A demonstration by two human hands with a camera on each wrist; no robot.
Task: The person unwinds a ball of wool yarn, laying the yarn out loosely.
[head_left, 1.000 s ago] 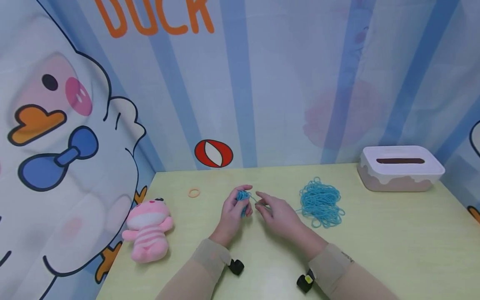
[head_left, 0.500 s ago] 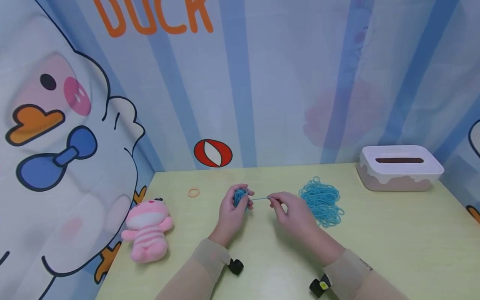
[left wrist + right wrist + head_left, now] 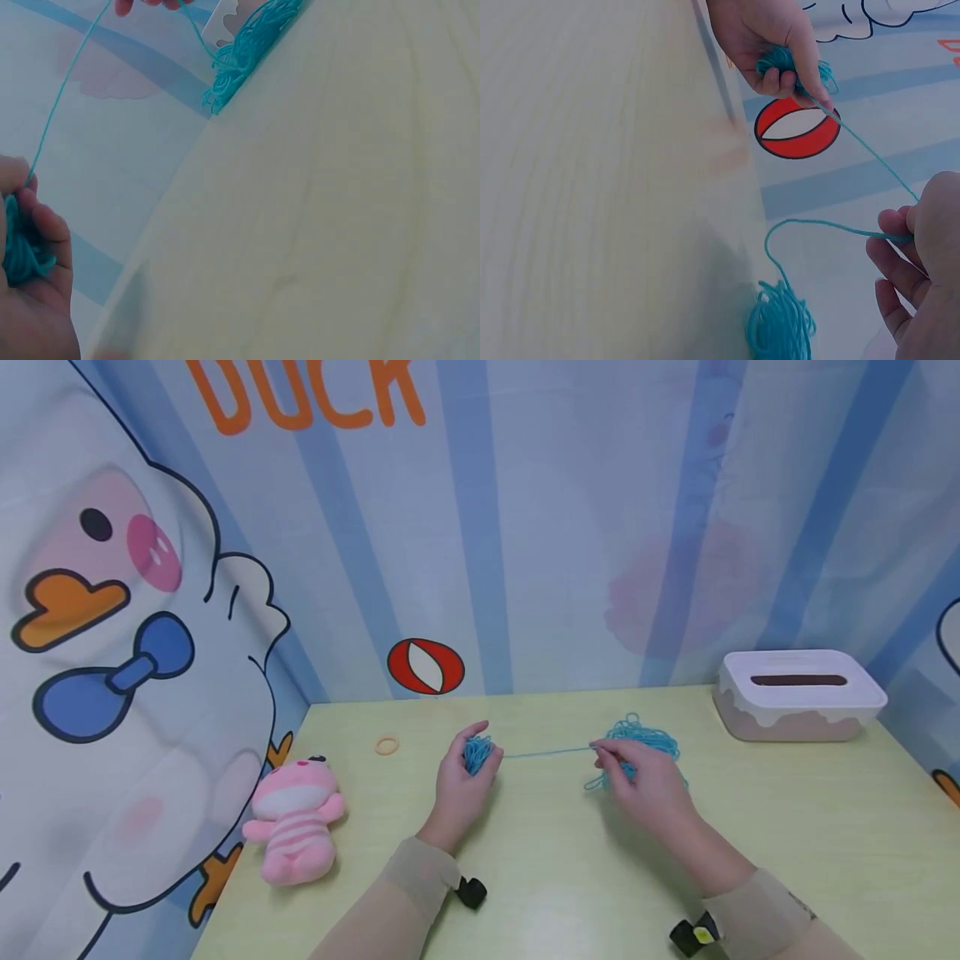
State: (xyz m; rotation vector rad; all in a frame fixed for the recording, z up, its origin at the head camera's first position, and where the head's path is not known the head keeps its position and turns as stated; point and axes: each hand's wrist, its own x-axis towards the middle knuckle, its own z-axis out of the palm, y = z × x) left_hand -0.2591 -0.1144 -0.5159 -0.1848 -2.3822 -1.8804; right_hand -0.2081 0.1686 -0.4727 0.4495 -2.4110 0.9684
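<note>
My left hand (image 3: 462, 789) grips a small bundle of blue yarn (image 3: 477, 754), with fingers and thumb curled round it. From that bundle a single strand (image 3: 547, 752) runs taut to my right hand (image 3: 651, 781), which pinches it between thumb and fingertips. Behind the right hand lies a loose heap of the same yarn (image 3: 656, 739) on the table, partly hidden by that hand in the head view. In the right wrist view a slack length loops from the pinching fingers (image 3: 896, 262) down to the heap (image 3: 780, 322).
A pink striped plush toy (image 3: 300, 818) lies at the left of the pale table (image 3: 540, 893). Near the back left is a small orange ring (image 3: 387, 744). A white and brown tissue box (image 3: 798, 697) stands at the back right, before a printed cloth backdrop (image 3: 555, 527).
My right hand has moved to the right, drawing the strand out from a short length to a long straight line. The left hand stays nearly in place with its bundle.
</note>
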